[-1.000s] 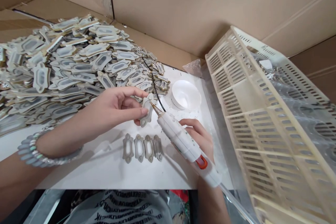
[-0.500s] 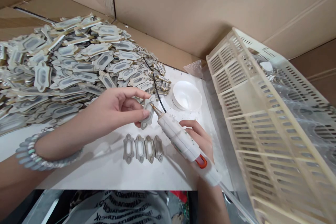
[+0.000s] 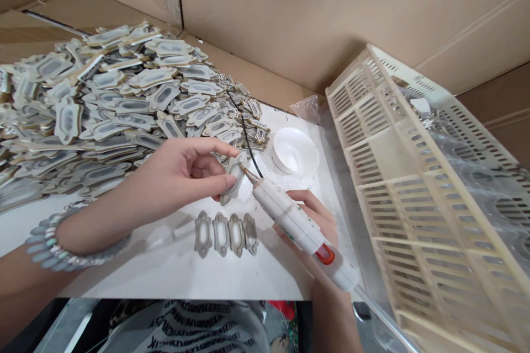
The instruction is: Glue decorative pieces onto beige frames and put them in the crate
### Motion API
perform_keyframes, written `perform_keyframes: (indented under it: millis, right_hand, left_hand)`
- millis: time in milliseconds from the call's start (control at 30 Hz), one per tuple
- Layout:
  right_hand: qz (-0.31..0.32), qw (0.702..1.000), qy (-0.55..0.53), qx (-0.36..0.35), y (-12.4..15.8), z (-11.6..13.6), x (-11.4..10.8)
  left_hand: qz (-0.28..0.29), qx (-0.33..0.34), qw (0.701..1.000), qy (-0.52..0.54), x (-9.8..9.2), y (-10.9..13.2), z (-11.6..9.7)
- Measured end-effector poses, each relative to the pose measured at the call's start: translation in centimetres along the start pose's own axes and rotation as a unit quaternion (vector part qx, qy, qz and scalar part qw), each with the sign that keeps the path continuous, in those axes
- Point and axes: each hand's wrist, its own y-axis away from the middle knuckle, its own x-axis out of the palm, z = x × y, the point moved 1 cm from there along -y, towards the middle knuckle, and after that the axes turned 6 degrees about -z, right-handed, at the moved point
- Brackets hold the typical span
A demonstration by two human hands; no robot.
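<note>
Between the thumb and fingers of my left hand (image 3: 188, 171) is a small grey frame-shaped piece (image 3: 232, 181), held tilted above the white board. My right hand (image 3: 312, 220) is closed around a white glue gun (image 3: 287, 215) with an orange-red trigger part; the gun hides most of the fingers. Its metal nozzle points at the piece, touching or very close to its right edge. Below, several similar grey frames (image 3: 221, 234) lie in a row on the board. A clear glue stick (image 3: 387, 320) sticks out of the gun's rear end.
A big heap of grey frames (image 3: 124, 105) covers the left and back. Behind the gun stands a white bowl (image 3: 295, 151). A black cord (image 3: 246, 132) runs from the heap towards the nozzle. On the right leans a cream plastic crate (image 3: 397, 204) with clear plastic inside. Cardboard walls (image 3: 290, 16) enclose the back.
The glue gun and my right hand have shifted slightly right and down. The nozzle has moved a little along the piece's edge. My left hand stays nearly still.
</note>
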Motion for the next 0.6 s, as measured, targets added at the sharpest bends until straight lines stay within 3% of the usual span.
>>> perform_keyframes:
  millis: [600]
  right_hand:
    - [0.007, 1.000, -0.010, 0.004, 0.17, -0.13, -0.11]
  left_hand:
    - [-0.003, 0.000, 1.000, -0.015, 0.12, 0.12, -0.11]
